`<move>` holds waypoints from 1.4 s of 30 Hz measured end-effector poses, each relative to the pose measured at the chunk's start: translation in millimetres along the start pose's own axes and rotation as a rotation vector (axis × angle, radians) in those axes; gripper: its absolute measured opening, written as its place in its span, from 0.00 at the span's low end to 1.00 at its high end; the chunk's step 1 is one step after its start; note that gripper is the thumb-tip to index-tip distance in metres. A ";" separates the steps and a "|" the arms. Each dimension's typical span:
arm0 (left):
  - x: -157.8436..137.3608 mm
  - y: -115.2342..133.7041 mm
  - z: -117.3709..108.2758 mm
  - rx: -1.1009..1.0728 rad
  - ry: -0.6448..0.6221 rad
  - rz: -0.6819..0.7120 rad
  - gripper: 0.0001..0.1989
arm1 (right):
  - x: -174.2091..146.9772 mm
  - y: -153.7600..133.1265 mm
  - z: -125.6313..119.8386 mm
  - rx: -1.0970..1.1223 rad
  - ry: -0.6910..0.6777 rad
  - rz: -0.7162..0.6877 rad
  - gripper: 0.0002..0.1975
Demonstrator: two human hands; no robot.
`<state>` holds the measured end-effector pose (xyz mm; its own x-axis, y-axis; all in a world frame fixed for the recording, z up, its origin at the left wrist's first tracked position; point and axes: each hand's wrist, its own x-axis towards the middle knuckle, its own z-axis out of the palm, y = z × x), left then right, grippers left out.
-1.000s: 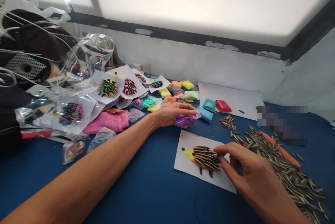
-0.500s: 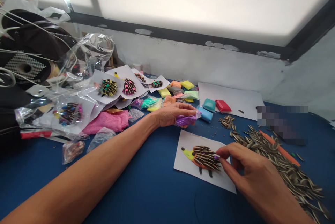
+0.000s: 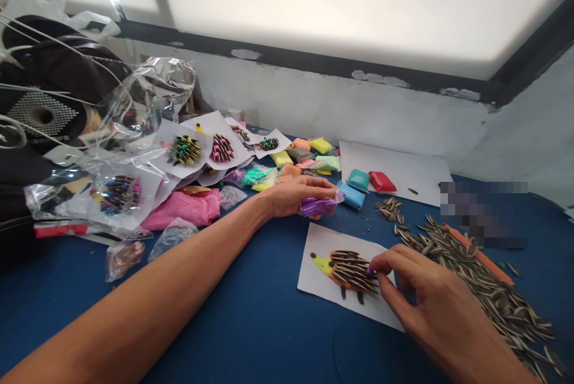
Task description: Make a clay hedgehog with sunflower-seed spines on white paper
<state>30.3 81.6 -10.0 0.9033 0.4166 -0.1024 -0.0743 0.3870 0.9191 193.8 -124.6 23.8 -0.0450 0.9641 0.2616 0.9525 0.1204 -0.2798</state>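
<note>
On a white paper card [image 3: 323,285] lies a hedgehog figure [image 3: 352,270] with a yellow clay snout, an orange body, dark legs and striped sunflower-seed spines. My right hand [image 3: 426,291] is at its back end, thumb and forefinger pinched on a small purple clay bit [image 3: 370,273] against the spines; the fingertips partly cover it. Beyond the card, my left hand [image 3: 298,195] is closed around a purple clay packet [image 3: 319,204] in clear wrapping, held above the table.
Sunflower seeds [image 3: 493,300] spread at the right around an orange stick [image 3: 482,255]. Coloured clay packets [image 3: 352,195] lie behind my left hand, by a white sheet [image 3: 403,168]. Finished hedgehog cards [image 3: 197,157], a pink cloth [image 3: 183,212] and plastic bags [image 3: 155,88] crowd the left.
My right fingertips have shifted slightly left and closer onto the spines, covering more of the purple clay bit. My left hand stays in place with the packet.
</note>
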 end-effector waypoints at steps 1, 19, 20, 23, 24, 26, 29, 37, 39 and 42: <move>0.0 -0.1 0.1 0.001 0.001 -0.001 0.14 | 0.1 -0.1 -0.1 -0.008 0.003 -0.001 0.08; 0.8 -0.7 -0.1 -0.007 -0.001 0.004 0.15 | -1.0 0.3 -0.8 -0.010 -0.026 0.019 0.10; 0.8 -0.6 -0.1 -0.006 -0.003 0.005 0.15 | -0.5 -0.4 -1.3 -0.003 -0.024 0.019 0.10; 0.5 0.1 0.2 -0.003 -0.005 0.006 0.15 | 0.5 -1.4 -2.0 -0.001 0.004 0.019 0.10; 0.4 0.3 0.4 -0.003 -0.002 0.003 0.14 | 0.8 -1.4 -2.2 -0.006 0.018 0.017 0.09; 0.2 0.8 0.9 -0.002 0.006 -0.002 0.14 | 1.1 -1.2 -2.8 -0.021 0.040 0.016 0.08; 0.1 1.0 1.4 -0.009 0.015 -0.006 0.13 | 1.6 -1.7 -4.5 -0.016 0.038 0.020 0.09; -3.7 5.1 6.2 0.048 -0.030 -0.033 0.16 | 4.2 -5.5 -8.5 0.116 0.119 0.169 0.14; -5.4 7.9 11.4 0.084 -0.078 -0.027 0.17 | 4.8 -5.4 -8.1 0.193 0.165 0.228 0.13; -7.8 12.0 20.8 0.155 -0.187 -0.010 0.18 | 4.7 -5.7 -6.8 0.345 0.194 0.323 0.15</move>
<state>31.1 65.9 9.8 0.9673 0.2479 -0.0526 -0.0125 0.2538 0.9672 190.2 -122.4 32.9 0.3229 0.9075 0.2688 0.7520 -0.0736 -0.6550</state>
